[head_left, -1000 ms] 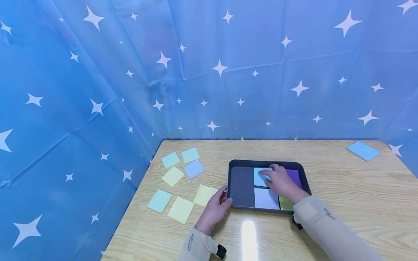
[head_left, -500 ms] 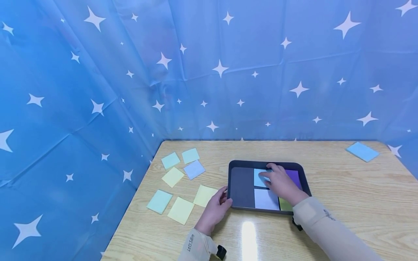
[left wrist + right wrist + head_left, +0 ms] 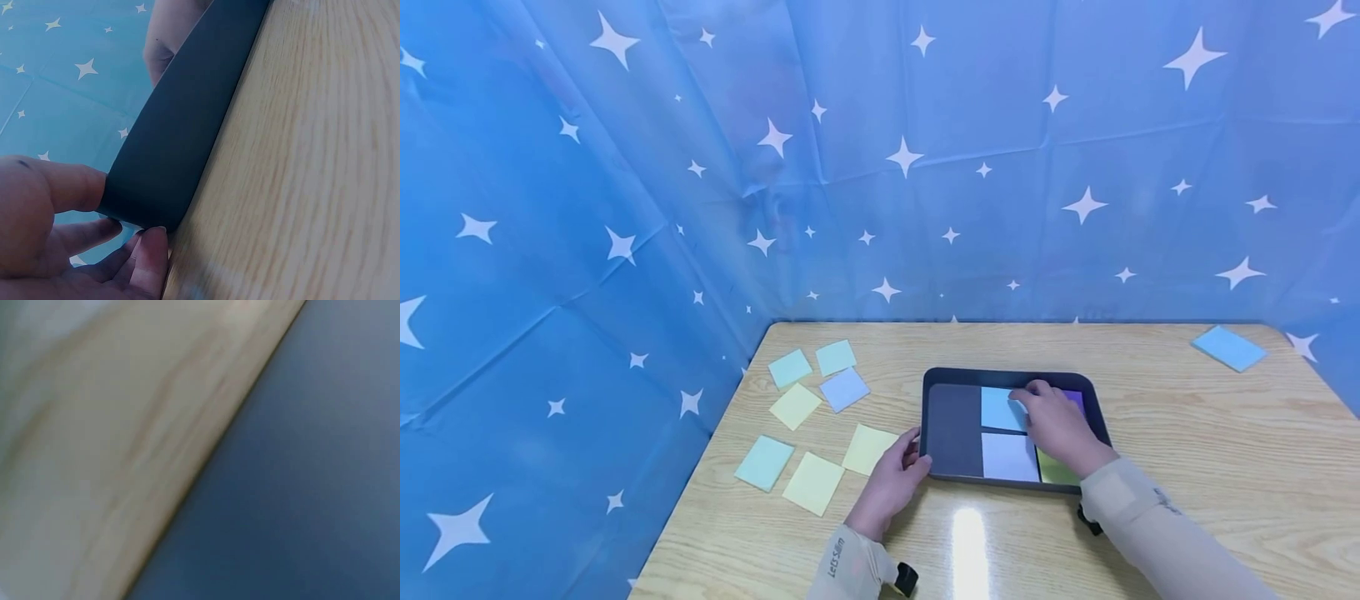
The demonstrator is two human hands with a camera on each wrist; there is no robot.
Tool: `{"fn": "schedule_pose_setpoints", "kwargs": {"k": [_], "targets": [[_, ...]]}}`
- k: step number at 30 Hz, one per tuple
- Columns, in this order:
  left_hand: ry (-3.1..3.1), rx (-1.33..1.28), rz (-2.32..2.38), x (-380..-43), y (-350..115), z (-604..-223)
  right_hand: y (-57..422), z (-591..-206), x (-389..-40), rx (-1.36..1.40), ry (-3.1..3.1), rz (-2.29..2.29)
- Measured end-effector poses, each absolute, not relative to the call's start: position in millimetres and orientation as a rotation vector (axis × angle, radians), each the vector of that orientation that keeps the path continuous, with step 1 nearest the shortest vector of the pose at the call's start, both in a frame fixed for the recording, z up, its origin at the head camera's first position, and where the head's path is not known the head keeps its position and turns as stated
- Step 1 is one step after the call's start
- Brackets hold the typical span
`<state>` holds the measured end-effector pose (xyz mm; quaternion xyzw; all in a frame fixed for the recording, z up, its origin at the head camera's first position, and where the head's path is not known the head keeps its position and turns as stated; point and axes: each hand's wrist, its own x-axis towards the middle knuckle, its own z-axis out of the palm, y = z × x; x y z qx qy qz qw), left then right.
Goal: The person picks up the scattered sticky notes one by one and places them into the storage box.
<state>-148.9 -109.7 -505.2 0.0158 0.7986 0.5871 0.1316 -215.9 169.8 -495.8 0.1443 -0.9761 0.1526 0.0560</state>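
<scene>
A black shallow tray [image 3: 953, 429] lies on the table, with light blue [image 3: 998, 408], pale lavender [image 3: 1009, 457], purple [image 3: 1077, 397] and green [image 3: 1056, 471] paper squares, apparently sticky notes, in its middle and right. My left hand [image 3: 895, 479] holds the tray's near left corner; in the left wrist view its thumb and fingers are at the ends of the dark tray wall [image 3: 181, 112]. Over the tray, my right hand [image 3: 1060, 429] rests its fingertips at the light blue note's right side and partly hides the purple and green ones. The right wrist view is blurred and shows no fingers.
Left of the tray, several loose notes lie on the wooden table [image 3: 1210, 450], including a yellow one [image 3: 814, 483], a mint one [image 3: 764, 462] and a pale blue one [image 3: 845, 389]. A blue note [image 3: 1229, 347] lies at the far right. A starry blue curtain [image 3: 865, 167] hangs behind.
My right hand has slid a little to the right, uncovering more of the light blue note and covering more of the purple one. The left hand keeps its place on the tray.
</scene>
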Motion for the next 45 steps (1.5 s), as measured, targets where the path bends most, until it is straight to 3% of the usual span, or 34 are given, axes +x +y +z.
{"fn": "schedule_pose_setpoints", "kwargs": {"k": [19,45], "targets": [[2.297,0.039,1.725,-149.3,-110.8,-505.0,197.5,-488.1,-210.3,0.331,-2.954,0.79],[2.288,0.032,1.733,-149.5,-108.0,-505.5,245.7,-478.4,-202.1,0.232,-2.742,0.893]]}}
